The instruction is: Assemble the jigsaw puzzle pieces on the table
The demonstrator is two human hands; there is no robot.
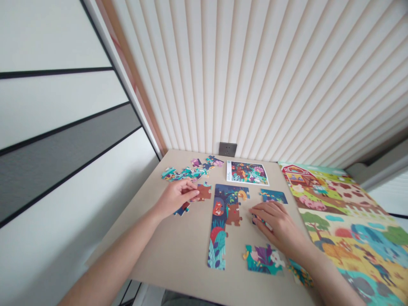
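My left hand [181, 196] is closed in a pinch at the left edge of a brown puzzle piece [204, 191], low over the tabletop. Just below that hand lies a dark blue piece [182, 209]. My right hand [276, 219] is low on the table, thumb and fingers around a small dark puzzle piece [256, 219], mostly hidden under them. Between my hands is a joined puzzle section [218, 229] with a red animal and leaves, a brown part joined on its right. A blue joined strip [273, 196] lies above my right hand; a purple-leaf section [264, 259] lies below it.
Loose pieces [188, 173] are heaped at the back left of the table [172, 259]. A picture card [247, 173] lies at the back. Farm and animal puzzles [331, 191] cover the right side. Another patterned section [299, 272] is partly under my right forearm. A ribbed wall with a socket [228, 148] stands behind.
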